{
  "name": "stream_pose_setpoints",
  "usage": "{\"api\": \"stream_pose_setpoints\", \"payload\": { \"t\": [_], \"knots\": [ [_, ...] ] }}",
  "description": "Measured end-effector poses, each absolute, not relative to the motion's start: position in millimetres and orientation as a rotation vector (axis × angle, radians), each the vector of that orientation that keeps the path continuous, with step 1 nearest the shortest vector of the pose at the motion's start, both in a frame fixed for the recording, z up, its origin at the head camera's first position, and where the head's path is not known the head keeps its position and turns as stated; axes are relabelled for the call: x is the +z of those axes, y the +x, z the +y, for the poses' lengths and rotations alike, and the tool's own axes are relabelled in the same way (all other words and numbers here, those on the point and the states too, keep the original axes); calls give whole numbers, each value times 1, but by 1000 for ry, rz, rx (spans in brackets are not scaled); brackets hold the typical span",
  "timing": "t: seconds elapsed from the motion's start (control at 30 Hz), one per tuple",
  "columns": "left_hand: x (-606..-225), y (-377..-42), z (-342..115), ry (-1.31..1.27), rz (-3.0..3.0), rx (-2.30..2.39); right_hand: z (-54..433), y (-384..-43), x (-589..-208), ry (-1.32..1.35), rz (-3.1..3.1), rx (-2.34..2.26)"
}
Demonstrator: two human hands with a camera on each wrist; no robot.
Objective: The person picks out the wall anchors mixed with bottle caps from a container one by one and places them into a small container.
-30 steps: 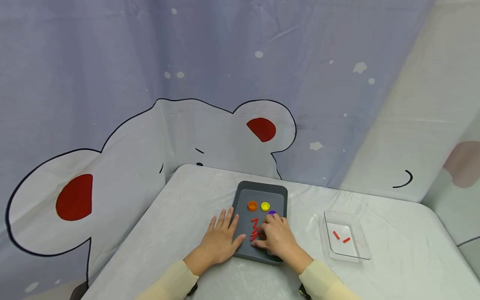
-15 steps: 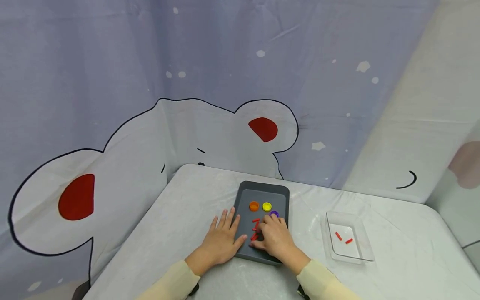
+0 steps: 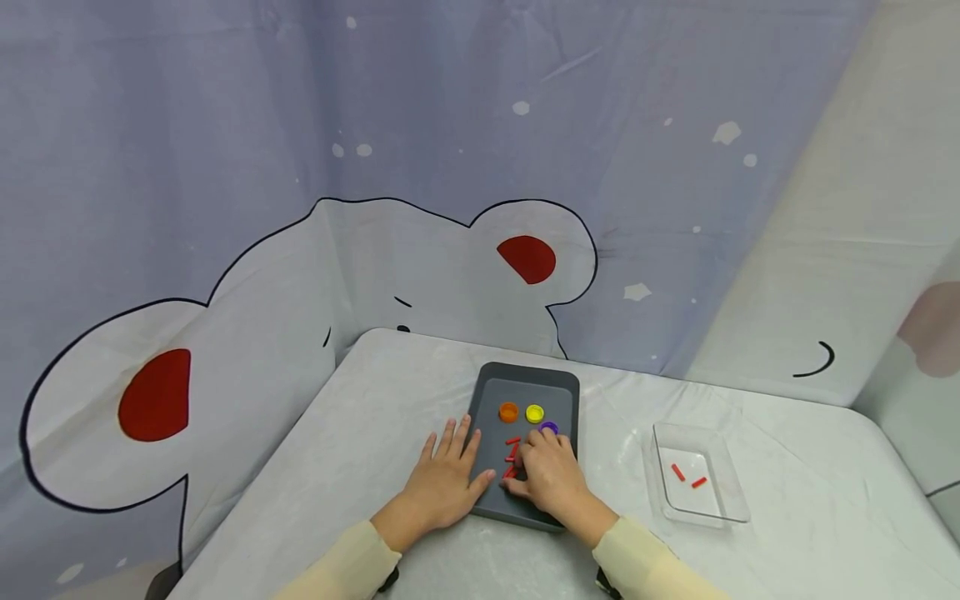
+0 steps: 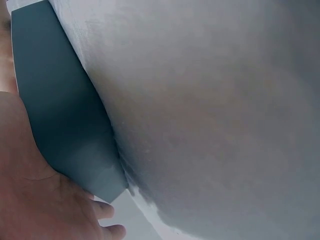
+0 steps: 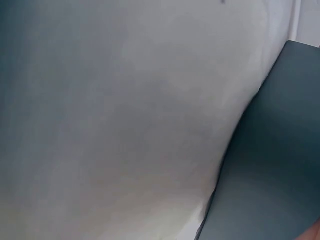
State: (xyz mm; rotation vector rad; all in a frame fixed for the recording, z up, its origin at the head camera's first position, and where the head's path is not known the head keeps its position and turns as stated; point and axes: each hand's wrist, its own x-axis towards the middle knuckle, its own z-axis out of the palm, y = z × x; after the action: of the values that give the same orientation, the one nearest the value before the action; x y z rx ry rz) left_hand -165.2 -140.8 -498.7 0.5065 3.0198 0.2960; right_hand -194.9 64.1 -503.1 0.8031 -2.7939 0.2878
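In the head view a dark grey tray [image 3: 525, 388] lies on the table, with several small red sticks [image 3: 513, 441] on its floor. My left hand [image 3: 437, 487] lies flat with spread fingers over the tray's left edge. Curled over the sticks, my right hand [image 3: 553, 477] holds a red stick [image 3: 510, 472] between thumb and fingers; its fingertips are partly hidden. Beyond the sticks sit an orange cap [image 3: 508, 412], a yellow cap [image 3: 535, 413] and a purple cap [image 3: 550, 427]. The left wrist view shows the left palm [image 4: 40, 185] against the tray's side [image 4: 65, 95].
A clear plastic box [image 3: 727, 500] with two red sticks [image 3: 678, 472] inside stands to the right of the tray. White cloth [image 3: 405, 392] covers the table, and a printed curtain [image 3: 420, 100] hangs behind it. The right wrist view shows mostly cloth and the tray's side [image 5: 270, 145].
My right thumb and fingers have drawn slightly to the left over the red sticks, covering some of them. The left hand keeps its place, and the view has shifted a little.
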Motion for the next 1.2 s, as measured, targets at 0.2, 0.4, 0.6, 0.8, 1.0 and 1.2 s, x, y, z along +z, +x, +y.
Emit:
{"api": "stream_pose_setpoints", "payload": {
  "t": [0.2, 0.4, 0.6, 0.8, 1.0, 1.2],
  "knots": [
    [-504, -167, -141, 502, 3031, 280, 65, -196, -504, 800, -2806, 305],
    [-504, -168, -141, 504, 3039, 301, 67, -198, -506, 818, -2823, 352],
    [-509, -169, -142, 502, 3051, 270, 70, -198, -502, 860, -2789, 492],
    [-510, -169, -142, 510, 3053, 301, 82, -198, -492, 835, -2710, 687],
    [-508, -168, -141, 502, 3045, 294, 104, -201, -483, 754, -2708, 892],
    [-502, -166, -141, 505, 3029, 327, 126, -204, -477, 764, -2647, 1110]
  ]
}}
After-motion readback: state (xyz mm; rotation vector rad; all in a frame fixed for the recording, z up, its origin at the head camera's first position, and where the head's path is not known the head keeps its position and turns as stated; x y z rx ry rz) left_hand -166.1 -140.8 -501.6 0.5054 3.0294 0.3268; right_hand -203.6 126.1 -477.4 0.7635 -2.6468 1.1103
